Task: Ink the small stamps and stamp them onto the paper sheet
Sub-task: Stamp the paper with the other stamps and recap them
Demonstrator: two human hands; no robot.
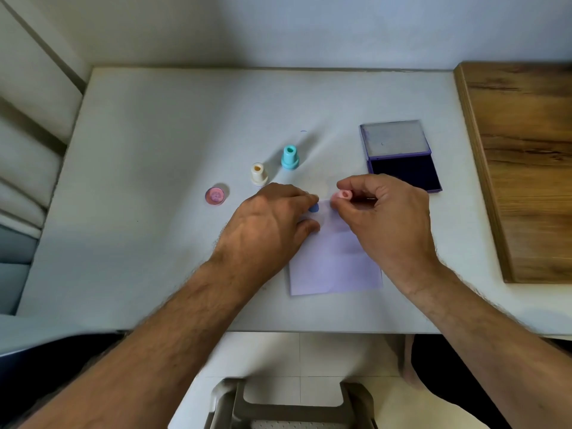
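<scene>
Now right hand (383, 218) pinches pink stamp (343, 195) (over paper sheet (335, 267)).

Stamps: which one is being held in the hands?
The pink stamp, pinched in the right hand. The cream stamp and teal stamp stand untouched on the table.

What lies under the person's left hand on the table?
The left hand rests on the paper sheet, pinning its upper left part. A blue mark shows at the fingertips; anything else beneath the palm is hidden.
</scene>
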